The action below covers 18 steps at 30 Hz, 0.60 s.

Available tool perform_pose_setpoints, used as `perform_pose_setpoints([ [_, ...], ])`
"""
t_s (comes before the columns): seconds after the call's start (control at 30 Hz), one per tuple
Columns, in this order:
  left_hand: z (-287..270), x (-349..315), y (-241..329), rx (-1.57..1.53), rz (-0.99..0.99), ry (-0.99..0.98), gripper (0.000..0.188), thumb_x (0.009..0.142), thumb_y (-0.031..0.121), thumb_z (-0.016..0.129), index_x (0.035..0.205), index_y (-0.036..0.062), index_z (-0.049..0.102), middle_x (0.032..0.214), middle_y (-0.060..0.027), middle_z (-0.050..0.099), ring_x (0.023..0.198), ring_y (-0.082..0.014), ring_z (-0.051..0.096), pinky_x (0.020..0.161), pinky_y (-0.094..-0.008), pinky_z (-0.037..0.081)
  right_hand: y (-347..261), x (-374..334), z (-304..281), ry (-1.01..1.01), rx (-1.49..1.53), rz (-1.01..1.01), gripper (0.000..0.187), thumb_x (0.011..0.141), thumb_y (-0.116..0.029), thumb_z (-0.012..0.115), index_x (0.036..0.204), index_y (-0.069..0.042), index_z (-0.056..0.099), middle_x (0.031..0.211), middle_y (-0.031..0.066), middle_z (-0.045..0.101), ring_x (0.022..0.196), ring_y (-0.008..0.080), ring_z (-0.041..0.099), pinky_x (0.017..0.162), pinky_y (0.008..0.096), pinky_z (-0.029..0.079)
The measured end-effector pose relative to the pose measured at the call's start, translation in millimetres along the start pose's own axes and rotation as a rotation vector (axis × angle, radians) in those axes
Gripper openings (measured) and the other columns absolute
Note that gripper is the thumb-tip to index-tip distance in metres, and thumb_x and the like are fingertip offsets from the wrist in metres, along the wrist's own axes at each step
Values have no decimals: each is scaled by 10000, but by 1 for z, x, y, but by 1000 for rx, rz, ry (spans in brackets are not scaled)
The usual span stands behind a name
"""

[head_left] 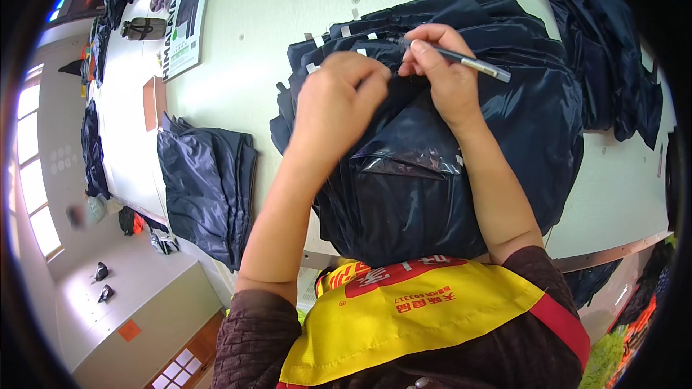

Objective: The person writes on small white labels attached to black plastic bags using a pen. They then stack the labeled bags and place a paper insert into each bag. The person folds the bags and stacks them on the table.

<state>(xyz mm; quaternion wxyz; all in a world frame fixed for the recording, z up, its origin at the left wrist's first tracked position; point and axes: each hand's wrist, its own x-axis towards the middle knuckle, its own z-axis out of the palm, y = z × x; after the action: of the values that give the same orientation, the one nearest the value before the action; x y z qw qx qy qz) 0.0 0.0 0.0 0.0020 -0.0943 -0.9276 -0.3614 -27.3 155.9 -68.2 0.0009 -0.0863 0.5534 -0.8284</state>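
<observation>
A pile of dark navy, shiny garments lies on the table in front of me, small white tags showing along its far left edge. Above its upper middle, my left hand is closed, thumb and forefinger pinched together. What sits between those fingertips is hidden against the dark cloth. My right hand is closed around a pen with a dark barrel and a clear end. The pen lies across the fingers, tip toward the left hand. A clear plastic piece rests on the pile below both hands.
Folded dark garments lie left of the pile, and more dark garments hang over the table at the right. A printed box lies at the far left, beside a dark bottle-like object. The table's near edge runs below the pile.
</observation>
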Motion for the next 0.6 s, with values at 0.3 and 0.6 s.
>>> perform_pose_setpoints([
  [0.3, 42, -50, 37, 359, 343, -185, 29, 721, 100, 604, 731, 81, 584, 778, -33, 582, 591, -203, 595, 496, -290, 479, 10, 12, 12, -85, -57, 101, 176, 868, -121, 603, 993, 1, 582, 829, 52, 614, 704, 82, 587, 624, 214, 495],
  [0.6, -10, 9, -10, 420, -186, 35, 308, 735, 241, 666, 968, 40, 652, 916, -140, 637, 821, -309, 620, 729, -375, 483, 15, 0, 7, -20, -120, 92, 170, 846, -124, 599, 962, -1, 577, 811, 50, 610, 709, 89, 586, 651, 225, 480],
])
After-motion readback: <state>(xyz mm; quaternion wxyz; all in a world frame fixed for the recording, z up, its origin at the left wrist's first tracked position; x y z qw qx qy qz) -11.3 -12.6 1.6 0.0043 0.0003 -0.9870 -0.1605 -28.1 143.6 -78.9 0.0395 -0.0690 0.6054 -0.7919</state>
